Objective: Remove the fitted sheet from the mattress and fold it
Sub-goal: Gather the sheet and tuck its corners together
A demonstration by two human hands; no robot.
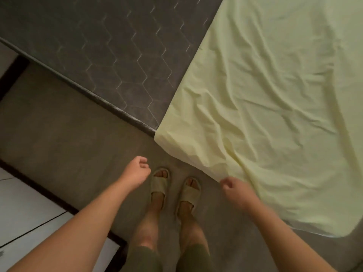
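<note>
Just beside the right hand [234, 190], the fitted sheet [275, 114] (left hand [136, 172] apart).

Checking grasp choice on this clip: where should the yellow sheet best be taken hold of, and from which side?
Probably the loose hem of the yellow sheet hanging over the mattress edge, beside the right hand. Come from the floor side, pinching from below; that edge drapes free and unstretched.

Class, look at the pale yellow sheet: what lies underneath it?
The sheet lies over the dark grey mattress, whose quilted top is bare on the left. Its near edge overhangs the mattress side. Whatever lies beneath the covered part is hidden.
</note>
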